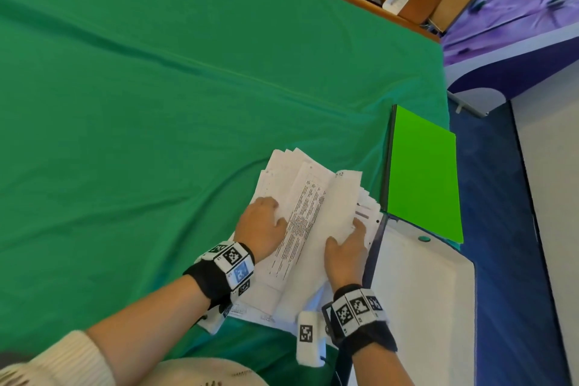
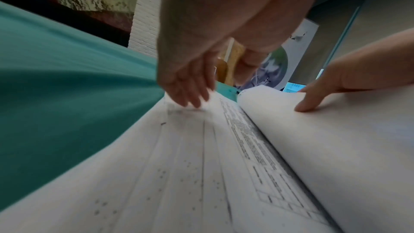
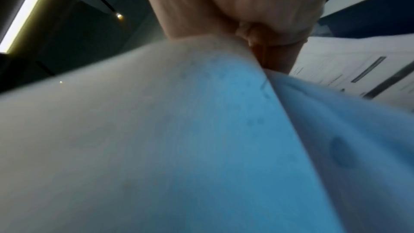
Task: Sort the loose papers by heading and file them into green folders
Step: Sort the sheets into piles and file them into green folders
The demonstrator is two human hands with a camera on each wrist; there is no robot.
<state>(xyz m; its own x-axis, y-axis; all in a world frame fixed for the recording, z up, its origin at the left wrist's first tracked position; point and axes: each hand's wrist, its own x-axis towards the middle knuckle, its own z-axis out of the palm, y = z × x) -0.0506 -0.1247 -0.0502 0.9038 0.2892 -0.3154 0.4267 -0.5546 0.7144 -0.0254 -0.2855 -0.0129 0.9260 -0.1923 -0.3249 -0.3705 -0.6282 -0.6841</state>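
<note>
From the head view alone the green folder [image 1: 423, 172] shows; both hands, left [image 1: 261, 226] flat, right [image 1: 346, 252] pinching, part papers [image 1: 308, 197].

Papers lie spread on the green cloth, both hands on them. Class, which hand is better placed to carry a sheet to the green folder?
Probably the right hand: it already lifts a sheet beside the green folder, while the left hand presses the papers flat, farther away.
</note>
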